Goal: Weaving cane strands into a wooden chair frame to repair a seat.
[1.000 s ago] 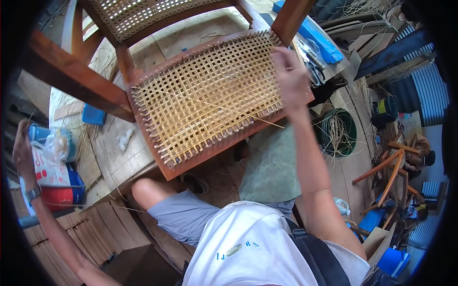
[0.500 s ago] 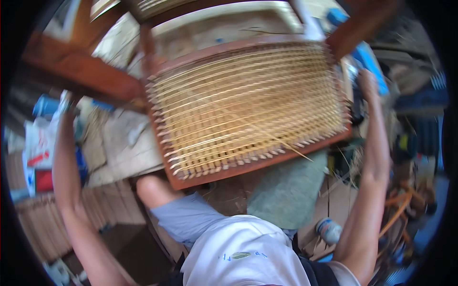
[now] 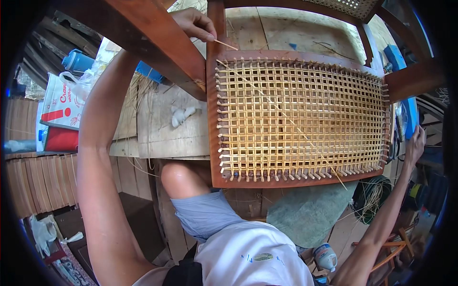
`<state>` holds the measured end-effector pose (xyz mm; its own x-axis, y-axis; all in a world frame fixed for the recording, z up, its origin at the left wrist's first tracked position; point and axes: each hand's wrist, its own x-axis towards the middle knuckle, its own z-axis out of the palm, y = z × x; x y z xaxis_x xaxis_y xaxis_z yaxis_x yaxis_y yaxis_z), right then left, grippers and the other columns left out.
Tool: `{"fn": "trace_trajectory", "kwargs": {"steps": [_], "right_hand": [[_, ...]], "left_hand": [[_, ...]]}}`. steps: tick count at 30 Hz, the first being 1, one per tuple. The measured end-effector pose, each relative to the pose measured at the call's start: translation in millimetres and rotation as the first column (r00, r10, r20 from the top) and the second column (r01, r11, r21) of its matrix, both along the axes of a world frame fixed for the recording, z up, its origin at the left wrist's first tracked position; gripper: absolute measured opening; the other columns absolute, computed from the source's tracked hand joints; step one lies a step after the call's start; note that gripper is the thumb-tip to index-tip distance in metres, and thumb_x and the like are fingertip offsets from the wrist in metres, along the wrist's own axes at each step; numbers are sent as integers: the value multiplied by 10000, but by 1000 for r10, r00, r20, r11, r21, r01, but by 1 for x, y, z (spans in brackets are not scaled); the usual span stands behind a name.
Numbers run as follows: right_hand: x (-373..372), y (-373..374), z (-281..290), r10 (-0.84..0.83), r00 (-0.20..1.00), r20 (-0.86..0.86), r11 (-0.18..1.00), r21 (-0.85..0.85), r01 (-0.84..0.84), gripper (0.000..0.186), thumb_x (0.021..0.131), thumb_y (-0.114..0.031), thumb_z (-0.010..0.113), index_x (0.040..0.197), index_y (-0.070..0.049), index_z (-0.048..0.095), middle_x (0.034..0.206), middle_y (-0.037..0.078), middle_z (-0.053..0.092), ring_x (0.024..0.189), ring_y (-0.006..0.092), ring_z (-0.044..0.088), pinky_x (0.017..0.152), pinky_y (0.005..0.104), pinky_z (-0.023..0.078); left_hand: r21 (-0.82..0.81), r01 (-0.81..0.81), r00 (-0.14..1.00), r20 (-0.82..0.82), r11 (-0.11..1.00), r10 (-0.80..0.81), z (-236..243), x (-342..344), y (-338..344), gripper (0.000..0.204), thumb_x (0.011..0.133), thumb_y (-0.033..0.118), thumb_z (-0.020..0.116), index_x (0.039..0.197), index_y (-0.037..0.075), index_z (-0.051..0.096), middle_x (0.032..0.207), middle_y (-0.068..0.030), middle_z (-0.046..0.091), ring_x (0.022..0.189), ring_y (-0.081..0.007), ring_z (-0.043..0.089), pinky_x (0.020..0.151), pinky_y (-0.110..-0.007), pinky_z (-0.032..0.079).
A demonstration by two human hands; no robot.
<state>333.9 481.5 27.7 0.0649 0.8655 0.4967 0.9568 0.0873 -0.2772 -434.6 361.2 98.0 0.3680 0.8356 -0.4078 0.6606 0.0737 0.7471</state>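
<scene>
A wooden chair seat frame (image 3: 296, 183) is strung with a woven cane mesh (image 3: 296, 119). Short pale pegs stick up all along its edge. One loose cane strand (image 3: 312, 142) crosses the weave diagonally and overhangs the front rail. Beyond the frame's far left corner, my left hand (image 3: 194, 26) pinches a thin pale stick (image 3: 225, 45) between thumb and fingers, its tip pointing at the back rail. Far to the right, my right hand (image 3: 416, 143) has curled fingers beside a long blue object (image 3: 410, 114); what it grips, if anything, is hard to make out.
Thick chair legs (image 3: 148, 43) rise at left and right. Wooden boards (image 3: 174, 138) lie under the chair, with a crumpled white wad (image 3: 182, 115) on them. A shopping bag (image 3: 62, 102) and blue cup (image 3: 78, 61) stand left. A white bottle (image 3: 325, 257) sits low right.
The chair seat shows farther right and less tilted. My left hand has come up from the left side to the far left corner, with the stick in it. My right hand appears farther right and lower.
</scene>
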Motion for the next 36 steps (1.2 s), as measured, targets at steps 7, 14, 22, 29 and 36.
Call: {"fn": "trace_trajectory", "kwargs": {"steps": [7,14,22,29,36], "right_hand": [[-253,-184,55,-5,650,-760,859,-336,-386,292,1070,-255,534,1284,-77,619,740,-78,515,532,-14,391,427,145,270],[-374,-225,48,-70,499,-864,440,-475,-762,197,1050,-154,542,1159,-6,613,776,37,638,616,99,627,542,236,531],[-431,-194,29,-35,495,-868,330,-478,-814,232,1012,-236,630,1074,-13,644,778,43,710,610,54,606,482,225,428],[-457,-170,47,-94,623,-776,183,-629,-756,229,1010,-256,584,1030,-36,645,705,35,701,521,57,588,452,225,417],[-463,-150,39,-207,546,-812,127,-576,-808,245,995,-204,573,1025,8,692,694,58,677,550,82,615,483,230,443]], "left_hand": [[58,204,979,-22,977,-203,-11,42,23,242,884,252,766,951,20,758,812,-12,729,622,-75,638,539,-249,497],[47,274,960,45,961,-276,-16,45,26,342,809,324,811,939,10,778,817,-27,750,740,-83,680,629,-270,513],[-3,305,952,43,952,-304,-19,49,19,347,820,358,791,949,36,779,809,-27,739,721,-102,666,629,-284,510],[-35,300,954,14,953,-299,-13,51,27,222,865,258,791,892,38,779,806,-7,749,727,-63,636,641,-267,483],[-22,329,943,55,944,-327,-19,48,32,207,867,238,783,896,34,768,799,-8,738,737,-71,634,650,-273,488]]}}
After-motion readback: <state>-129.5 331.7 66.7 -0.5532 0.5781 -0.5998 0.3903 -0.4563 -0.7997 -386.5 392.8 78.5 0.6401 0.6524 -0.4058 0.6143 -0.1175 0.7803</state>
